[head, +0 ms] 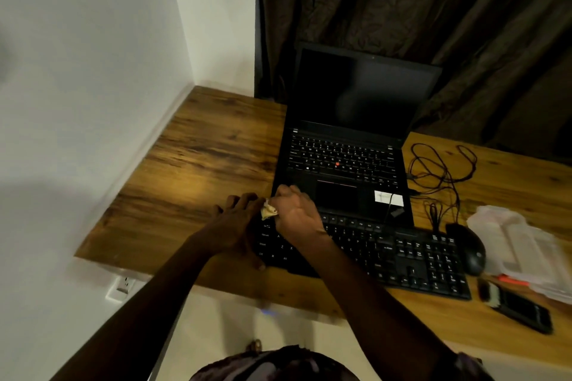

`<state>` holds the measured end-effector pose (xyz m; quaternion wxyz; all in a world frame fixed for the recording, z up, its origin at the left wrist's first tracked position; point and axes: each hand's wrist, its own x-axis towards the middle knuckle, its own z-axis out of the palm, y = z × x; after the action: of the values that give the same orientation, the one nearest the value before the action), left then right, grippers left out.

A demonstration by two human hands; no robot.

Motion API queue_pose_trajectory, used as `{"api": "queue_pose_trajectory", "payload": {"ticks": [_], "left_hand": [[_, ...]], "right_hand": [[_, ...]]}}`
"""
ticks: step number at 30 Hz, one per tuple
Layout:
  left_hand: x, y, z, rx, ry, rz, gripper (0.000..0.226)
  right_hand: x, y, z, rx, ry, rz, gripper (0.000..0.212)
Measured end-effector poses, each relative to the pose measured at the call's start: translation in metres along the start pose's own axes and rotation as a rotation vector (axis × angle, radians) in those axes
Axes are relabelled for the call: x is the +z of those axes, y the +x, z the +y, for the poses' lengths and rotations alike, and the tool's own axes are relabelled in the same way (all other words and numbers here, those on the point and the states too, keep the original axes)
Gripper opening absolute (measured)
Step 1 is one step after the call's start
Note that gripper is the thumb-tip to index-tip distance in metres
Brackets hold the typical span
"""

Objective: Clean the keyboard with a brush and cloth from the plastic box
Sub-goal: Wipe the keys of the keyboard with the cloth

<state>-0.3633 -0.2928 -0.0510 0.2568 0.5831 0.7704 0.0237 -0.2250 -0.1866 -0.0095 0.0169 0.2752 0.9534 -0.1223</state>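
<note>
A black keyboard (402,260) lies along the front of the wooden desk (192,164). My right hand (297,213) is shut on a small crumpled pale cloth (268,211) and presses it on the keyboard's far left corner. My left hand (235,226) grips the keyboard's left end, thumb at its front edge. A clear plastic box (523,250) stands at the right. In front of it lies a brush (489,292) with a dark handle and pale ferrule.
An open black laptop (349,145) with a dark screen stands right behind the keyboard. A black mouse (469,249) and tangled cables (439,170) lie right of it. A black phone (526,311) rests near the front right. Dark curtains hang behind; white wall at left.
</note>
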Motion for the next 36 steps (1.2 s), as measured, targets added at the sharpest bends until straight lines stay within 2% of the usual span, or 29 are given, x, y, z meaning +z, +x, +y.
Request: {"api": "queue_pose_trajectory", "payload": {"ticks": [8,14,21,29,36], "left_hand": [[-0.001,0.001,0.003,0.005,0.022,0.02,0.15],[-0.001,0.002,0.004,-0.011,0.03,-0.006,0.152],[-0.001,0.004,0.002,-0.02,0.043,0.01,0.149],[-0.005,0.002,0.008,-0.013,0.091,-0.024,0.148],[-0.007,0.001,0.01,-0.012,0.077,-0.013,0.147]], "right_hand": [[-0.005,-0.012,0.011,0.043,-0.023,-0.009,0.039],[-0.001,-0.005,0.002,0.005,-0.026,-0.006,0.038],[-0.005,-0.02,0.017,0.133,-0.045,-0.017,0.043],[0.001,-0.022,0.011,0.117,-0.035,-0.006,0.041],[0.002,-0.025,0.011,0.276,-0.06,-0.059,0.042]]}}
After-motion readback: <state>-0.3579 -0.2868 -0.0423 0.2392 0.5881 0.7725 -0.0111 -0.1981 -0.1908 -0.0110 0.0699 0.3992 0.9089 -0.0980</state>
